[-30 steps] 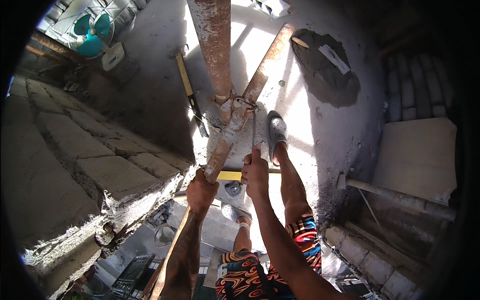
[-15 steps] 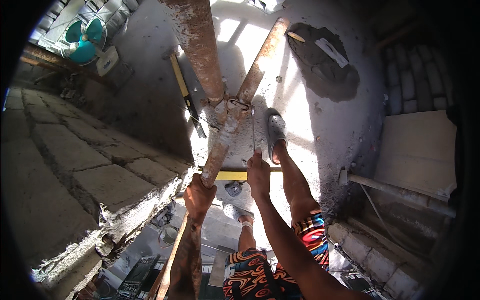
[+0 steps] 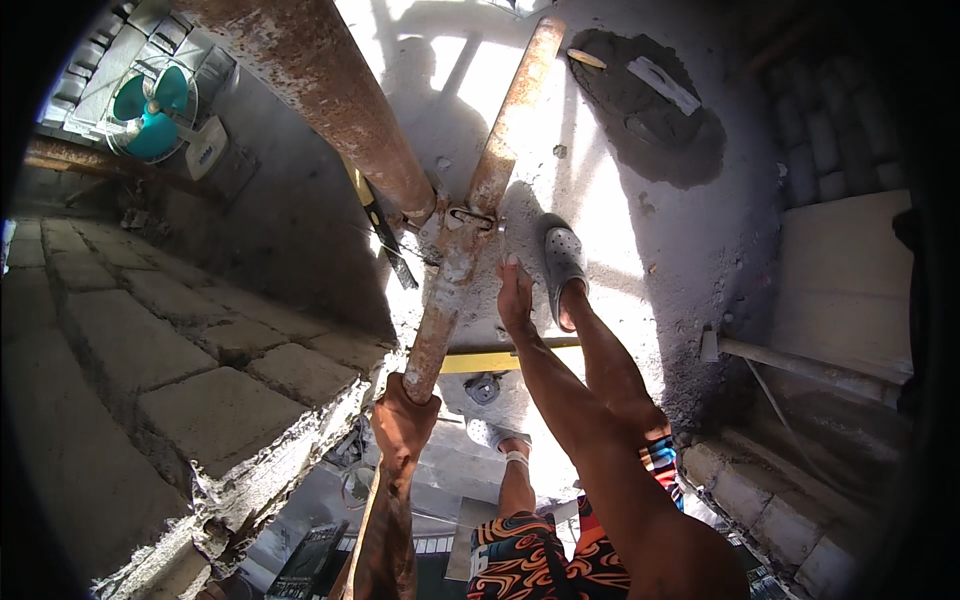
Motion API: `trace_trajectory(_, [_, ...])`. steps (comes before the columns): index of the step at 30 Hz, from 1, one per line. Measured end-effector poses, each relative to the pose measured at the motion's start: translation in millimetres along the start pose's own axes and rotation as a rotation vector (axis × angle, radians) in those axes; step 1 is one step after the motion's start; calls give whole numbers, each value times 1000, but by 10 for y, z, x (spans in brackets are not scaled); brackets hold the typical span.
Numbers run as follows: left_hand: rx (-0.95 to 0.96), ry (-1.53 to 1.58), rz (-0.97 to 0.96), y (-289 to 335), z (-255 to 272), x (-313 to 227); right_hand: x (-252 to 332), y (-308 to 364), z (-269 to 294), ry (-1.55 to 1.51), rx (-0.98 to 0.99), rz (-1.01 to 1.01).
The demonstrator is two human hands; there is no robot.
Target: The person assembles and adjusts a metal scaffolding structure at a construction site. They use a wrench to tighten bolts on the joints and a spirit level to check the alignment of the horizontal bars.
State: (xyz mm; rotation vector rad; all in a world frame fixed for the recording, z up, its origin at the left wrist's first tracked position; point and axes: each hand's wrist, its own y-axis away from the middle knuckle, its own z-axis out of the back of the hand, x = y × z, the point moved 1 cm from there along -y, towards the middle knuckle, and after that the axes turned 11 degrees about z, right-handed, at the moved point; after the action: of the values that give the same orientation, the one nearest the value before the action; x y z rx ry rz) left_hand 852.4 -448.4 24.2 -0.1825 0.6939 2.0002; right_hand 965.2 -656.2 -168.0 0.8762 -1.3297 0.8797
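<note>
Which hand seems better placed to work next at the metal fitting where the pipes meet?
Probably the right hand: it is nearer the metal fitting, while the left hand grips the near end of the rusty pipe.

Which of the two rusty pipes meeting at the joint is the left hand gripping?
The slimmer-looking pipe, its near end in the left hand. The thicker-looking pipe comes in from the picture's top edge, with neither hand on it.

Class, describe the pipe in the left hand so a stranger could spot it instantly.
Find the block wall on the left. Just right of its rough edge, the left hand grips the lower end of a rusty pipe. Unlike the thicker-looking pipe descending from the top left, it slants up to the right.
</note>
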Motion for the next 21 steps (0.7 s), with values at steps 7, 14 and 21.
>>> trace_trajectory(7, [17,-28,12,-23,-34,32,-195,-528,-6,35,33,466])
trace_trajectory(14, [42,11,2,-37,9,-7,113,-782,-46,241,-29,773])
trace_trajectory(21, [107,62,-4,-52,37,32,193,-906,-78,239,-64,710])
